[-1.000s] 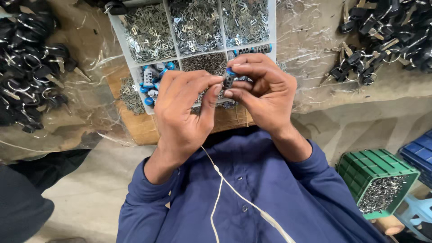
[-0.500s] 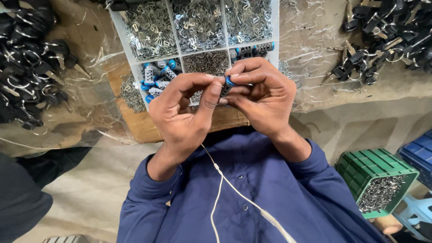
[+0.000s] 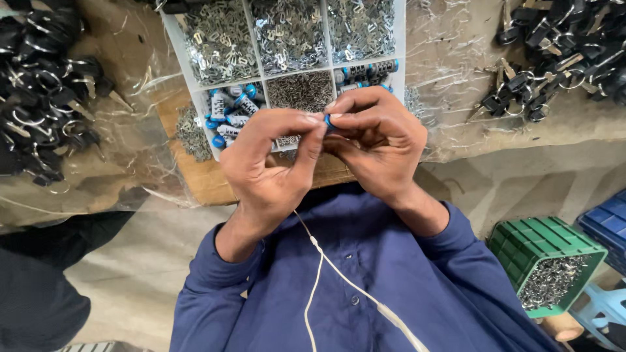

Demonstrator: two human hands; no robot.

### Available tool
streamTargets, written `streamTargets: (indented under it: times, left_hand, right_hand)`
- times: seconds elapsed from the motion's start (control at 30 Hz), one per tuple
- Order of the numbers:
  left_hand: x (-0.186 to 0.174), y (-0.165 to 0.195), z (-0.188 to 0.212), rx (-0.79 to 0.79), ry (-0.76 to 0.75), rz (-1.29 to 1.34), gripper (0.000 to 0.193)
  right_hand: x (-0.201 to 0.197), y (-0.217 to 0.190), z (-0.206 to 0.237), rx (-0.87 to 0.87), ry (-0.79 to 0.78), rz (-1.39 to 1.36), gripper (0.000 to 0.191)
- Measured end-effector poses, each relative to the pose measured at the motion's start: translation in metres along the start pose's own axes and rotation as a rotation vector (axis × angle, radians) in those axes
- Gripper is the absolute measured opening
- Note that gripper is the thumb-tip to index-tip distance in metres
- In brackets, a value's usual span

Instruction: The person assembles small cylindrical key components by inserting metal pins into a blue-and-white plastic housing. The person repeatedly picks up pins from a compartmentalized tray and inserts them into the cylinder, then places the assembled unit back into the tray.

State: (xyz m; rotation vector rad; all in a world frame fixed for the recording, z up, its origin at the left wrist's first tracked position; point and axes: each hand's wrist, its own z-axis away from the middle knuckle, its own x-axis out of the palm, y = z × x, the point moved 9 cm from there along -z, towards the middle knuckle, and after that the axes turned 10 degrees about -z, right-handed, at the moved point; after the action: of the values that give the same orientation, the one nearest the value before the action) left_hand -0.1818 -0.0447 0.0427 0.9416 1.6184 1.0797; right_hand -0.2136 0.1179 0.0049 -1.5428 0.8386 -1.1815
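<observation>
While both hands pinch one small blue part (image 3: 328, 120) | left hand (image 3: 270, 166), right hand (image 3: 375, 140) fingers closed | divided white tray (image 3: 195, 98) behind

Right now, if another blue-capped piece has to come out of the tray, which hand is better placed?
Left, probably. The left hand sits just below the compartment of blue-capped pieces and only steadies the small blue part, which the right hand pinches.

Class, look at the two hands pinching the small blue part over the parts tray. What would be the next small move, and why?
Probably a small press or twist to seat the blue part. The left hand and right hand both pinch it at their fingertips, close above the divided tray of metal bits; neither reaches for another piece. Its exact fit is hidden.
</observation>
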Motion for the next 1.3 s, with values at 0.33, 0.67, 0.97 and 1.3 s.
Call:
streamTargets:
  times: [0.33,0.67,0.97,1.3]
  left_hand:
    - [0.002,-0.014,0.003,-0.132,-0.057,0.09,0.014]
    - [0.006,-0.029,0.009,-0.285,-0.091,0.305,0.015]
    - [0.004,-0.032,0.009,-0.343,-0.102,0.364,0.016]
    - [0.006,-0.03,0.0,-0.309,-0.184,0.295,0.019]
  right_hand:
    - [0.001,0.001,0.0,0.044,0.036,-0.031,0.03]
    - [-0.001,0.004,-0.002,0.098,0.045,-0.112,0.03]
    - [-0.002,0.0,-0.007,0.09,-0.004,-0.095,0.029]
    - [-0.002,-0.007,-0.005,-0.052,-0.119,0.163,0.032]
